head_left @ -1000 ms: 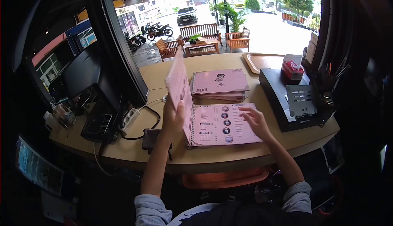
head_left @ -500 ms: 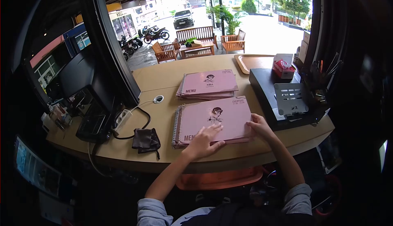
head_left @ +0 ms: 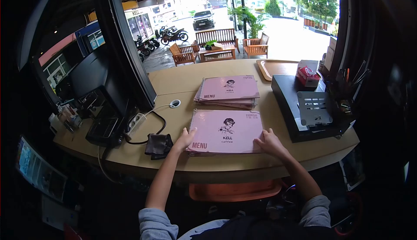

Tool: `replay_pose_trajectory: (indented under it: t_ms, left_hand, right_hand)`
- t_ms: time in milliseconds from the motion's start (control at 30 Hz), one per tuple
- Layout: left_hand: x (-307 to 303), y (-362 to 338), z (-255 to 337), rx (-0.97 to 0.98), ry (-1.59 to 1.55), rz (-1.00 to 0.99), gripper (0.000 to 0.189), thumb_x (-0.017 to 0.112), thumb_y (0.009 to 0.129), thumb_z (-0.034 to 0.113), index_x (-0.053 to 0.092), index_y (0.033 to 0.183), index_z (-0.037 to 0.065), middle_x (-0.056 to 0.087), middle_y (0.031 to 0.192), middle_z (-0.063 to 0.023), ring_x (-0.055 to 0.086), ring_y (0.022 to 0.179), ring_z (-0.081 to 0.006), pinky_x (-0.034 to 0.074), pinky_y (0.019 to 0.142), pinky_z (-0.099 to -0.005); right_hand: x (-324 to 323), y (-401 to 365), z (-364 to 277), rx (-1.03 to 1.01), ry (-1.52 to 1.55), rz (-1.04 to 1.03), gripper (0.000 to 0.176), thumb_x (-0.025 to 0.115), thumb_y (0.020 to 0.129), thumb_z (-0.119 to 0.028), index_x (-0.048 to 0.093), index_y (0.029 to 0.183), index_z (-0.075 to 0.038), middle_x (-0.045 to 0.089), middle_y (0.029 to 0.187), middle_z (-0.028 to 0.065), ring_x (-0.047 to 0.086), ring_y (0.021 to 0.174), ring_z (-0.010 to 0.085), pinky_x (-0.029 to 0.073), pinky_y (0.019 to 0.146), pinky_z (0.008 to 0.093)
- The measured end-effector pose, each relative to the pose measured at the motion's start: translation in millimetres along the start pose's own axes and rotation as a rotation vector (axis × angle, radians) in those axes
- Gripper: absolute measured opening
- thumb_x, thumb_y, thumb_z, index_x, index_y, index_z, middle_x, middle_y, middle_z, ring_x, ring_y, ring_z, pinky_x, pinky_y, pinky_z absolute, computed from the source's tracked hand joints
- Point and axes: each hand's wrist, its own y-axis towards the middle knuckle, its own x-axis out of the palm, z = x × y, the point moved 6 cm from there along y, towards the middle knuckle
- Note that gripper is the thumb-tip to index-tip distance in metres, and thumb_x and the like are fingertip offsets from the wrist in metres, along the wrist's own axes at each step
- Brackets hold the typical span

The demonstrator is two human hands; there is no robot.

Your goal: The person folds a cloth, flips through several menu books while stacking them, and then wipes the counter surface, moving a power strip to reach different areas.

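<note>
A stack of pink spiral-bound menus lies near the front edge of the wooden counter. My left hand grips its left, spiral side, and my right hand grips the right edge, thumb on the top cover. Behind it lies a second stack of pink menus, untouched, with several edges showing at its front. A dark folded cloth rests on the counter to the left of my left hand.
Right: black box bearing a grey stand and tissue box; brown tray behind. Left: power strip, cables and a dark machine. Orange tray below the counter edge. Benches and a car outside.
My left hand has moved from the top cover to the stack's left side. The front stack now sits straighter, its edges more even. The view has shifted slightly.
</note>
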Motion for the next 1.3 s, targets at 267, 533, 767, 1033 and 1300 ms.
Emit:
replay_pose_trajectory:
  t_ms: [267,533,767,1033,1300]
  left_hand:
    - [5,2,2,-0.179,-0.336,-0.253,0.083,0.062,0.082,0.043,0.028,0.126,-0.019,0.052,0.116,-0.0280,0.061,0.098,-0.0268,0.052,0.077,-0.0348]
    - [-7,-47,55,0.151,-0.693,-0.112,0.038,0.064,0.086,0.024,0.044,0.107,0.000,0.057,0.097,-0.0097,0.059,0.084,-0.0139,0.052,0.074,-0.0273]
    - [-42,-63,100,0.517,-0.593,-0.126,0.028,0.060,0.088,0.012,0.040,0.107,0.008,0.053,0.101,-0.0046,0.052,0.088,-0.0085,0.046,0.080,-0.0261]
    - [-36,-24,32,0.508,-0.608,-0.173,0.066,0.063,0.080,0.003,0.027,0.134,0.004,0.045,0.125,-0.0117,0.047,0.116,-0.0195,0.042,0.096,-0.0334]
    - [-30,-37,49,0.635,-0.439,0.040,0.053,0.065,0.082,0.017,0.040,0.125,-0.001,0.054,0.115,-0.0122,0.055,0.103,-0.0203,0.045,0.089,-0.0339]
  right_hand:
    - [5,-2,9,-0.028,0.107,0.017,0.059,0.058,0.084,-0.040,0.048,0.118,0.008,0.045,0.115,0.0274,0.054,0.101,0.0421,0.044,0.090,0.0420]
    - [2,27,13,-0.108,0.538,0.106,0.039,0.058,0.090,-0.030,0.053,0.109,0.005,0.061,0.103,0.0154,0.059,0.092,0.0189,0.047,0.081,0.0307]
    - [-55,31,-48,-0.404,1.200,0.317,0.042,0.067,0.083,-0.012,0.044,0.117,-0.002,0.059,0.105,0.0085,0.058,0.096,0.0144,0.048,0.084,0.0277]
    - [-35,27,-54,-0.558,1.041,0.387,0.051,0.065,0.081,-0.001,0.038,0.125,-0.002,0.051,0.111,0.0069,0.048,0.107,0.0144,0.038,0.095,0.0291]
    - [-7,23,-35,-0.417,0.894,0.470,0.049,0.065,0.084,-0.013,0.038,0.123,-0.001,0.053,0.110,0.0122,0.051,0.104,0.0176,0.041,0.091,0.0313]
